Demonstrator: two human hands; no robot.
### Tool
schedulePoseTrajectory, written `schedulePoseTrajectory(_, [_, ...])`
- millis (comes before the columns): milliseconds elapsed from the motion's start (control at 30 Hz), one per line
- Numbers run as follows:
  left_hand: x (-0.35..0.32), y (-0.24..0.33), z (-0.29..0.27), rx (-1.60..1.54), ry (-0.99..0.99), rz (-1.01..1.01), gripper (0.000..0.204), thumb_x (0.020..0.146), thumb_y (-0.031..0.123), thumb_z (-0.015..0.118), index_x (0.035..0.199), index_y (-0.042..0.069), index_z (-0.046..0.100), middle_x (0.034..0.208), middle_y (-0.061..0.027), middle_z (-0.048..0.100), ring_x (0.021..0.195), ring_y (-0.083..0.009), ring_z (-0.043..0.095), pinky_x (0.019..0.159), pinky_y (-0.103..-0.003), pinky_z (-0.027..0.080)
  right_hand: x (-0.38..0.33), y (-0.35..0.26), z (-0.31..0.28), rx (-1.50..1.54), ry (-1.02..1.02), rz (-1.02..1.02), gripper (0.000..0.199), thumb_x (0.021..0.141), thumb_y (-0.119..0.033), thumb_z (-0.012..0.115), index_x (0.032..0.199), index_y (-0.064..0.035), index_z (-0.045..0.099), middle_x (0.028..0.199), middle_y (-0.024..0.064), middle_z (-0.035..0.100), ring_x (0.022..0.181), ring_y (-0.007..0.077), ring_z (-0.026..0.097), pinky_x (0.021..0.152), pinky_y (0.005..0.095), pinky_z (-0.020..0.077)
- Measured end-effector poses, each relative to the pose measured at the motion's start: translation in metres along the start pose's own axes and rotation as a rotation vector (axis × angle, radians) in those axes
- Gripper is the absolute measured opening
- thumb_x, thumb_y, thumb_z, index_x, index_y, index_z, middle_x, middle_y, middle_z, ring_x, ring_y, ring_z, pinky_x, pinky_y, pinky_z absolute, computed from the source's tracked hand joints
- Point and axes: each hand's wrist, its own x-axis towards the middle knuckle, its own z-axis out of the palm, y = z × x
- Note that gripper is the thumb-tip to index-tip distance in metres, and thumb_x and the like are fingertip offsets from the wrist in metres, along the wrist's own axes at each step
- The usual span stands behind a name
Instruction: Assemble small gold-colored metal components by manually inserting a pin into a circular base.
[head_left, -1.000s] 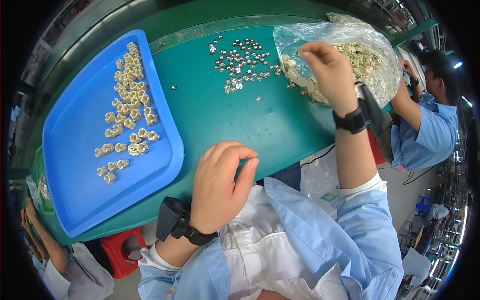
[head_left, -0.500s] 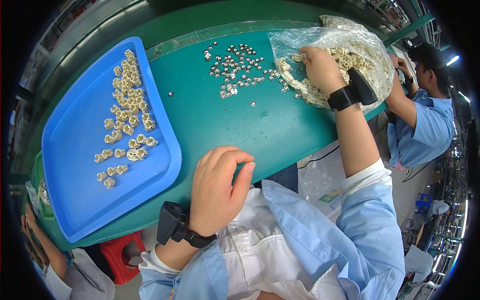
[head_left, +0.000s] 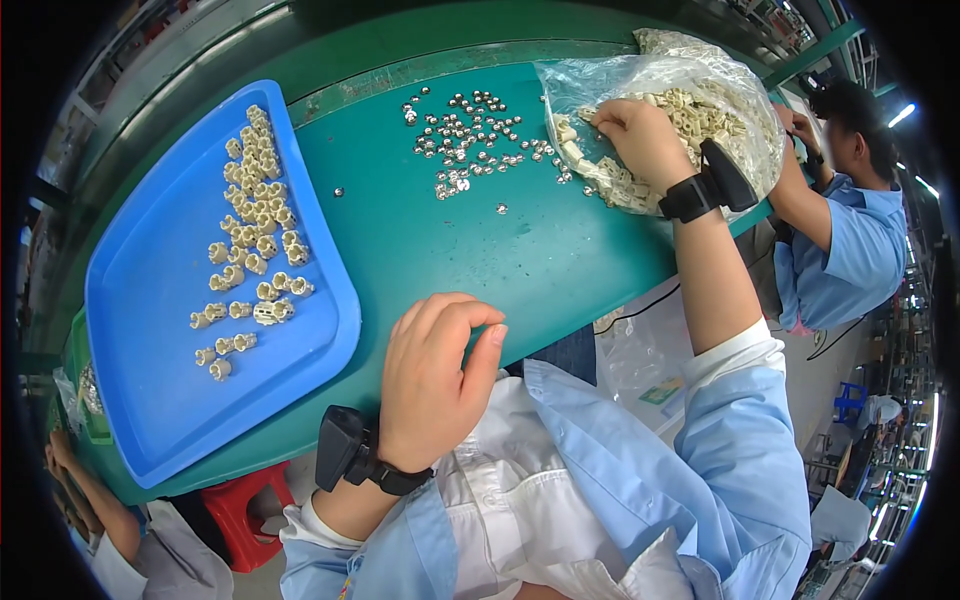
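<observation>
the right hand (head_left: pixel 640 135) reaches into the mouth of a clear plastic bag (head_left: pixel 720 75) full of small cream plastic parts (head_left: pixel 700 110), which lies at the far right of the green table (head_left: pixel 440 250); its fingers curl down among the parts at the bag's opening, but whether they pinch one cannot be told. a black wrist device (head_left: pixel 705 185) is strapped just behind that hand. just left of the bag, a loose scatter of small silver metal pieces (head_left: pixel 465 140) lies on the table, with one stray piece (head_left: pixel 338 191) farther left of the bag, near the tray. the blue tray (head_left: pixel 160 400) sits at the far left of the table from the bag and carries a curved string of cream plastic parts (head_left: pixel 255 240) along its right side. the left hand (head_left: pixel 435 385) rests at the near edge of the table, between the tray and the bag, its fingers loosely curled with the thumb near the fingertips and nothing seen in them; a black wrist device (head_left: pixel 345 460) sits on that wrist too. beyond the bag on the right, another person in a light blue shirt (head_left: pixel 835 250) leans over the table end.
</observation>
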Motion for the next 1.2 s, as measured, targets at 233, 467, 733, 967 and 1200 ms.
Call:
schedulePoseTrajectory(233, [-0.001,0.001,-0.001,0.003,-0.015,-0.003,0.007,0.075,0.004,0.057,0.081,0.003,0.053,0.082,-0.0098,0.056,0.077,-0.0245,0.053,0.069,-0.032,0.04,-0.014,-0.004,-0.004,-0.029,0.306,-0.212,0.012,0.078,-0.005,0.054,0.087,-0.001,0.061,0.084,0.0096,0.061,0.08,0.0222,0.058,0.071,0.0287,0.0454])
schedulePoseTrajectory(467, [-0.007,-0.001,-0.004,-0.132,0.14,-0.063,0.021,0.074,0.002,0.059,0.095,0.003,0.054,0.091,-0.0114,0.053,0.082,-0.0223,0.052,0.072,-0.028,0.041,-0.066,-0.087,-0.025,1.144,-0.363,-0.076,0.01,0.082,-0.003,0.053,0.088,0.0037,0.057,0.099,0.0116,0.056,0.082,0.0131,0.056,0.077,0.0254,0.0441])
schedulePoseTrajectory(733, [-0.006,-0.003,-0.003,-0.065,0.241,0.052,0.036,0.065,0.001,0.069,0.097,0.006,0.055,0.097,-0.0087,0.052,0.084,-0.0238,0.053,0.069,-0.03,0.044,-0.103,-0.139,-0.002,1.367,-0.651,-0.172,0.006,0.08,0.004,0.054,0.085,0.0036,0.059,0.105,0.0138,0.054,0.086,0.0165,0.057,0.077,0.0278,0.0466])
schedulePoseTrajectory(967, [-0.01,-0.009,0.0,-0.188,0.26,0.007,0.03,0.068,0.002,0.068,0.094,0.006,0.055,0.096,-0.0086,0.053,0.084,-0.0234,0.053,0.07,-0.03,0.044,-0.11,-0.146,0.003,1.487,-0.679,-0.016,0.008,0.08,0.004,0.055,0.086,0.0046,0.059,0.105,0.0135,0.055,0.086,0.0162,0.057,0.076,0.0264,0.047])
schedulePoseTrajectory(1200, [-0.012,-0.013,0.004,-0.309,0.312,-0.018,0.023,0.073,0.004,0.065,0.093,0.005,0.053,0.099,-0.01,0.053,0.084,-0.0214,0.054,0.07,-0.028,0.044,-0.117,-0.156,0.014,1.444,-0.532,-0.046,0.011,0.079,0.004,0.056,0.089,0.0031,0.06,0.098,0.0116,0.057,0.086,0.0159,0.057,0.075,0.0255,0.0467])
